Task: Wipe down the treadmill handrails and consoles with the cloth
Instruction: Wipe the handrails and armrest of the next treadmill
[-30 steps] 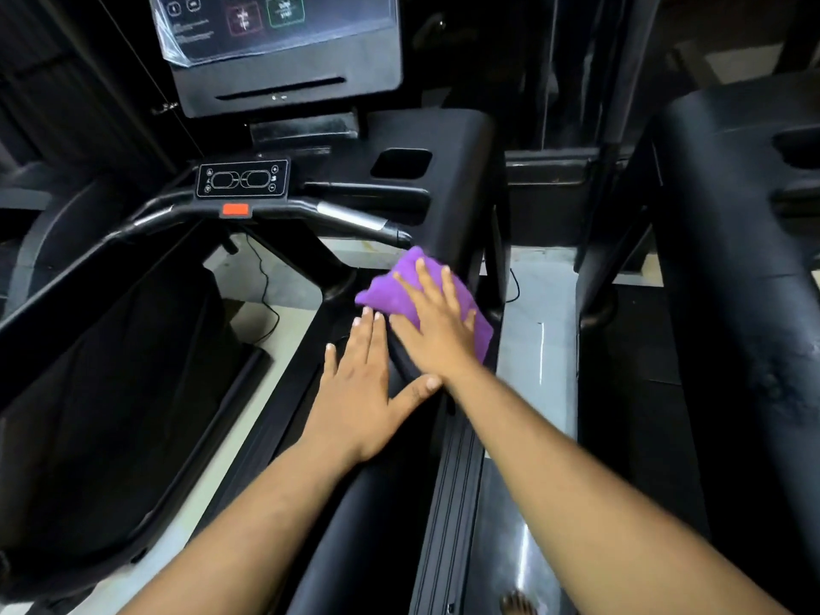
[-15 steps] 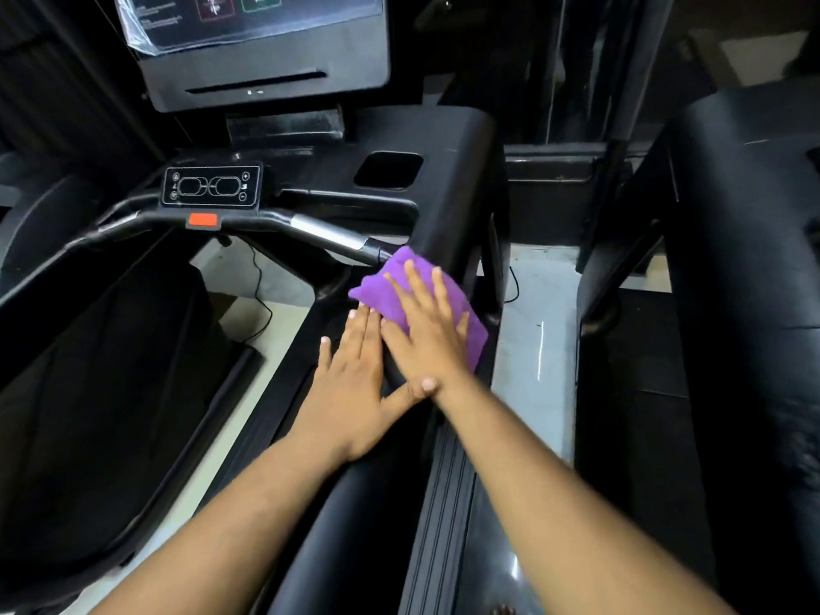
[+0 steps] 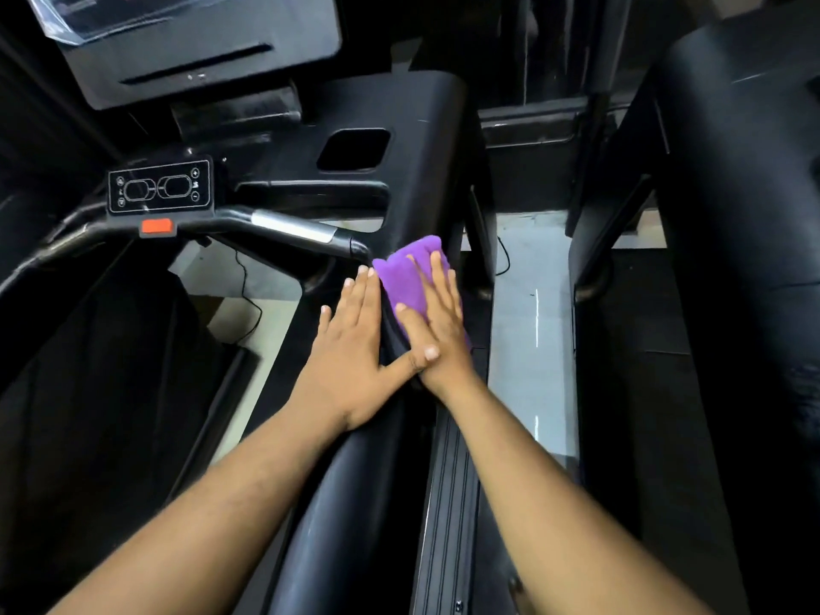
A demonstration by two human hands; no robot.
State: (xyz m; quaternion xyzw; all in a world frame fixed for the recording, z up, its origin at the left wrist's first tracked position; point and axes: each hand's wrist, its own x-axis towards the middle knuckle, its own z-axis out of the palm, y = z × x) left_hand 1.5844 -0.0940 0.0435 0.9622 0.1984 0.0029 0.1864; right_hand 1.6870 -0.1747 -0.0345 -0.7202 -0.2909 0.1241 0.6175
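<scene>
Two hands on the black handrail (image 3: 355, 503). Left hand (image 3: 350, 348) lies flat, fingers straight, at 9 o'clock of right hand (image 3: 437, 330), which presses one purple cloth (image 3: 406, 277) flat. Farther, at 12: one recessed cup pocket (image 3: 353, 149), contents indiscernible; one console (image 3: 199, 51).

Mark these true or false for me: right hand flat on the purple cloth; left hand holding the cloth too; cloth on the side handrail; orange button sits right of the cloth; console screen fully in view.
1. The right hand lies flat on the purple cloth. True.
2. The left hand holds the cloth too. False: it lies flat on the handrail beside the cloth.
3. The cloth is on the side handrail. True.
4. The orange button sits right of the cloth. False: it is to the left.
5. The console screen is fully in view. False: the top edge cuts it off.
</scene>
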